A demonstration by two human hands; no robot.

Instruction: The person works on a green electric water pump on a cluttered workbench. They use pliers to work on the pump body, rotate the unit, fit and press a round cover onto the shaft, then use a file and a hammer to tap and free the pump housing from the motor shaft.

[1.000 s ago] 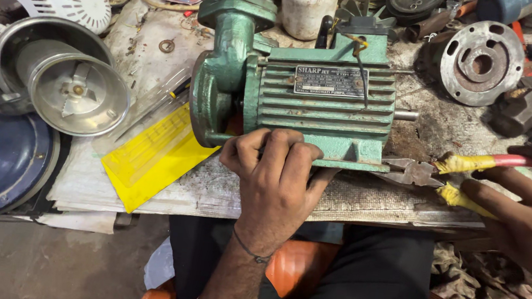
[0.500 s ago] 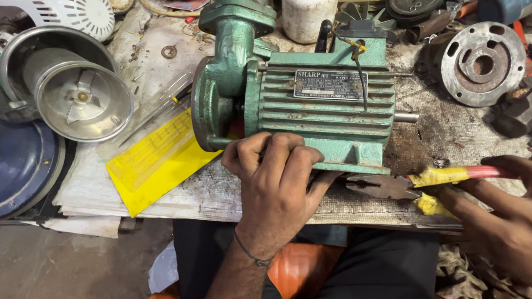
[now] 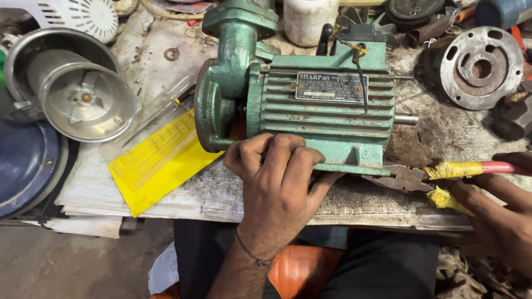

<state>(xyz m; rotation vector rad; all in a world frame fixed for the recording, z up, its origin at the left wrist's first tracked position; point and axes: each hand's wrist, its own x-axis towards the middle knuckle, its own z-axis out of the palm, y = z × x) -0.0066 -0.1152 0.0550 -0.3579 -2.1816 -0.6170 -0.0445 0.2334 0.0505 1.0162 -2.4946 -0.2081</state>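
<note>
On the cluttered bench (image 3: 352, 208) the green pump (image 3: 310, 105) lay on its side near the front edge, ribbed body toward us, a steel jar (image 3: 78, 87) well apart at its left. Our left hand (image 3: 279, 184) was spread and pressed over the pump's lower edge, fingers curled onto the casing, gripping nothing else. Our right hand (image 3: 526, 213) was closed loosely around the taped handles of the pliers (image 3: 437, 177), whose nose touched the pump's foot. We judged the work needed steady downward pressure from the left hand, and a firmer, squarer bite with the pliers.
</note>
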